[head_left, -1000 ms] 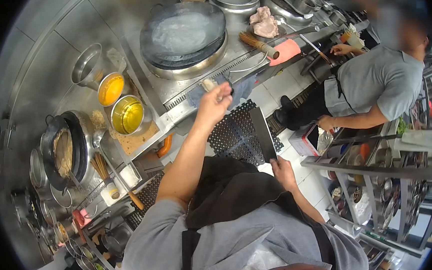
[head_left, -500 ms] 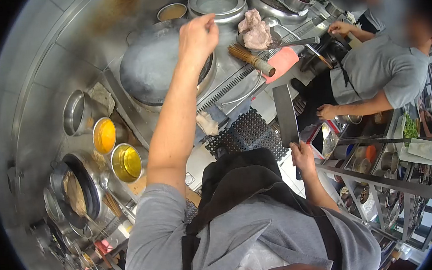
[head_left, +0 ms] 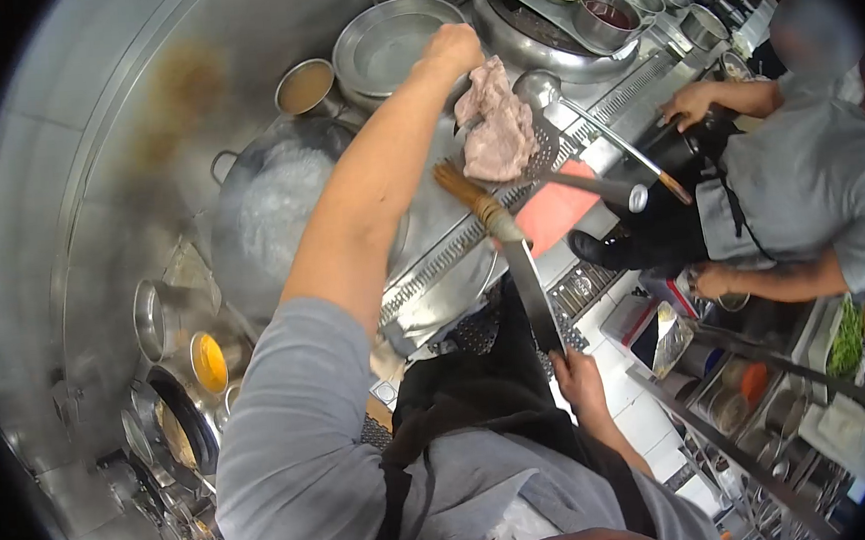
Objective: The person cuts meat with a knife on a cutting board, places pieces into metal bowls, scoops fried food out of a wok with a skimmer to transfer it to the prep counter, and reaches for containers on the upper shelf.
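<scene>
My right hand [head_left: 579, 382] grips a cleaver [head_left: 531, 293] by its handle, the blade pointing up and away from me. My left arm stretches over the range, and my left hand [head_left: 451, 50] is closed, knuckles up. Its fingertips are hidden, so what they hold, if anything, does not show. Close beside that hand lies a pale piece of meat [head_left: 499, 130] on a perforated skimmer [head_left: 547, 147]. A bamboo wok brush [head_left: 478, 202] lies on the range edge near the cleaver's tip. A ladle [head_left: 540, 90] rests just beyond the meat.
A steaming wok [head_left: 278, 206] sits under my left forearm. Behind it stand a metal basin [head_left: 356, 63] and a pot of brown liquid [head_left: 305, 88]. A pot of yellow liquid [head_left: 209, 361] is at left. A co-worker [head_left: 797, 174] stands close at right, beside shelving [head_left: 755, 428].
My left hand has moved right, from above the wok to beside the meat. The cleaver has shifted left, toward the brush. The whole view has moved with my head.
</scene>
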A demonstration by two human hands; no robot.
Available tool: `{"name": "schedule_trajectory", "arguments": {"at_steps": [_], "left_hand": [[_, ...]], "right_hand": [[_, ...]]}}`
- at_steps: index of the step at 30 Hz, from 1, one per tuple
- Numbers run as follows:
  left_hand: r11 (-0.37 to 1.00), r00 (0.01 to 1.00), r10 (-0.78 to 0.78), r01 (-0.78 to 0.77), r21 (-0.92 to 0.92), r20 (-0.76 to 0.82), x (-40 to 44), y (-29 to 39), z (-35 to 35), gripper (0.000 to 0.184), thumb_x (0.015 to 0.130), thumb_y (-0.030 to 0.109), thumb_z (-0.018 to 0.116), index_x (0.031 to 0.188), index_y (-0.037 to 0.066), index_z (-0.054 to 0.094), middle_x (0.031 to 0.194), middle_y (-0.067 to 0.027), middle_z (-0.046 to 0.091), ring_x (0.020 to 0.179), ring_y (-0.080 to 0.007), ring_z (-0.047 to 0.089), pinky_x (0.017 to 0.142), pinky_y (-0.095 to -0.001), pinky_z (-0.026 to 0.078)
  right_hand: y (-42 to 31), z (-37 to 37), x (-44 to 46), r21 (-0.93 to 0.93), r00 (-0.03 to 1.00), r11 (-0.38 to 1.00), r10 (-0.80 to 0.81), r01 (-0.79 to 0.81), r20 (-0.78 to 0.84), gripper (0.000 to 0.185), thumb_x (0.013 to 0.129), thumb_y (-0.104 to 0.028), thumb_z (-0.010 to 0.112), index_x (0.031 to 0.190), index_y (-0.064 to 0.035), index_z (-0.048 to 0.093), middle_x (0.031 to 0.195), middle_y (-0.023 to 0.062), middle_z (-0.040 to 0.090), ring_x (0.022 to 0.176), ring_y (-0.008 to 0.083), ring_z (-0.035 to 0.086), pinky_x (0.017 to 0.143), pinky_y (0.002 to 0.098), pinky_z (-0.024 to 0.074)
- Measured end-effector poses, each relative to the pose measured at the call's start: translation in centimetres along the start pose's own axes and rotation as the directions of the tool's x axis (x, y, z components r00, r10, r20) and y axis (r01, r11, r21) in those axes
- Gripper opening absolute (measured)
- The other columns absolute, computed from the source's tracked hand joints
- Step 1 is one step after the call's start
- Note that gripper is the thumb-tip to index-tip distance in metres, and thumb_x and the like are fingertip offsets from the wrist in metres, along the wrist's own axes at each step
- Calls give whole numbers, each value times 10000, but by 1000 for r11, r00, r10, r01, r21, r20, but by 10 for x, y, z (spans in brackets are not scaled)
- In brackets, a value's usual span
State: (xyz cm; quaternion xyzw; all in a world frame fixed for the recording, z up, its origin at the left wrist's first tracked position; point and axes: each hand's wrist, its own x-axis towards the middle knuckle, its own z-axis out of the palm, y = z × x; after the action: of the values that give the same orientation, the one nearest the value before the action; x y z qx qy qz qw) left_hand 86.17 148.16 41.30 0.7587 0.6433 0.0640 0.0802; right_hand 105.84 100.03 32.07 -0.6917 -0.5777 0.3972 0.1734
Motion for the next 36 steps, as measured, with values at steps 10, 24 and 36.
{"name": "schedule_trajectory", "arguments": {"at_steps": [10,24,36], "left_hand": [[921,871,-220,37,389,439,177,61,180,362,794,170,607,1147,103,657,1225,-92,614,1147,-265,579,912,-382,492],[960,993,-38,7,281,108,128,38,125,299,744,124,600,1023,55,680,1022,-162,677,973,-343,645,834,-410,516],[907,873,-197,-9,-420,-445,-100,2,160,222,727,63,620,944,37,655,906,-153,678,817,-309,662,748,-372,522]], "right_hand": [[24,-57,74,142,985,988,34,-59,170,249,826,-68,623,1069,-13,620,796,224,642,695,383,636,591,438,506],[42,-73,89,287,976,957,-14,-50,219,227,847,-88,604,1064,-26,627,825,219,644,726,388,632,617,447,507],[43,-74,81,219,970,974,0,-54,241,172,893,-136,567,944,25,599,701,262,590,665,444,584,574,480,451]]}}
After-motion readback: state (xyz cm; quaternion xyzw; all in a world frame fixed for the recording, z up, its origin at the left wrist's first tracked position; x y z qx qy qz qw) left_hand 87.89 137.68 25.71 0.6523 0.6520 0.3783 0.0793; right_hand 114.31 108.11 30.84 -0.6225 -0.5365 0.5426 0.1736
